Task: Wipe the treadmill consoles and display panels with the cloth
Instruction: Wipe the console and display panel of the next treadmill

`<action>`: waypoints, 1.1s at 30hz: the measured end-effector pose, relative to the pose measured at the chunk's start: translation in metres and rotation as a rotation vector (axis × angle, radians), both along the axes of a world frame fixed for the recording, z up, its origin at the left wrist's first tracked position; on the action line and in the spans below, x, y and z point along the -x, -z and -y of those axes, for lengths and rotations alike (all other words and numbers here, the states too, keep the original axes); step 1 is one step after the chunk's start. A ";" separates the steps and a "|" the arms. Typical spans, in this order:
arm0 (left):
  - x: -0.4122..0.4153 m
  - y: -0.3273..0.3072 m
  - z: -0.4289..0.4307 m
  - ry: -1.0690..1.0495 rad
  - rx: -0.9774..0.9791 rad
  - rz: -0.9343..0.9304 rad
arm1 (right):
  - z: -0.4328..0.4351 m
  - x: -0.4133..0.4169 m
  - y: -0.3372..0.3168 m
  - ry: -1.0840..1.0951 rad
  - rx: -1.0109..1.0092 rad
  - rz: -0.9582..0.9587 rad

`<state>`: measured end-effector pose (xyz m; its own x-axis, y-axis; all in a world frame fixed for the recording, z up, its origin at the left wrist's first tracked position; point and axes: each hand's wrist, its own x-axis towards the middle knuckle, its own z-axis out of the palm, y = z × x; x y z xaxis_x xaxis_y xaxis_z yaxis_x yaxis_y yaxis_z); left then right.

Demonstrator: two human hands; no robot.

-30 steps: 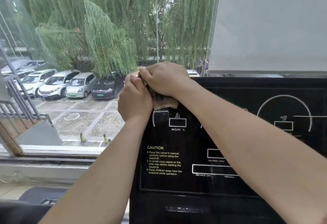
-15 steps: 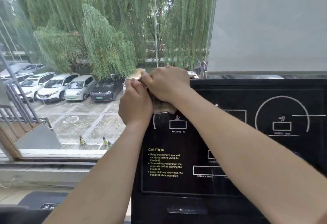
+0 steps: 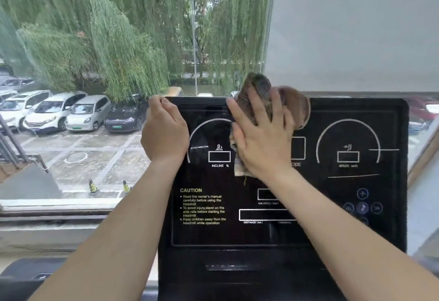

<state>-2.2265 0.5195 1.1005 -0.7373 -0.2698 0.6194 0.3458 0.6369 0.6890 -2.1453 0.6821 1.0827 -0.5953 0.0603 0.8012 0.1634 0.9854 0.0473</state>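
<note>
One cloth (image 3: 295,108), brown and crumpled, sits against the upper middle of the black console (image 3: 344,234), and we see the right hand (image 3: 261,139) flat on top of it, fingers spread wide and straight, palm pressing the fabric onto the glossy face between the INCLINE dial (image 3: 219,157) and the SPEED dial (image 3: 348,157). Cloth pokes out above the fingertips, past the console's top edge, bulges out to the right of the hand, and a pale frayed corner hangs below the heel of the palm. Over on the other side we have the left hand (image 3: 164,132) clamped on the console's upper left corner, thumb lying along the top edge, the fingers curled round the side and out of our sight. Below the hands we can read a yellow CAUTION notice (image 3: 202,206), a DISTANCE box (image 3: 263,214) and a cluster of round buttons (image 3: 362,207) at lower right. Beyond the console we look through a window (image 3: 57,202) at hanging willow trees (image 3: 114,46), a row of parked cars (image 3: 88,113) and two striped traffic cones (image 3: 93,187) on the paving. Up at the right, a plain grey panel (image 3: 356,27) fills the view.
</note>
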 end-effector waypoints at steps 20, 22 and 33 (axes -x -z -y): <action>-0.011 -0.042 -0.085 0.030 0.652 -0.177 | -0.048 0.009 -0.057 0.030 0.027 -0.010; -0.006 -0.039 -0.086 0.012 0.631 -0.197 | -0.037 -0.007 -0.017 0.006 0.012 -0.057; -0.020 -0.023 -0.095 0.001 0.593 -0.298 | -0.044 -0.044 0.038 0.005 0.000 0.024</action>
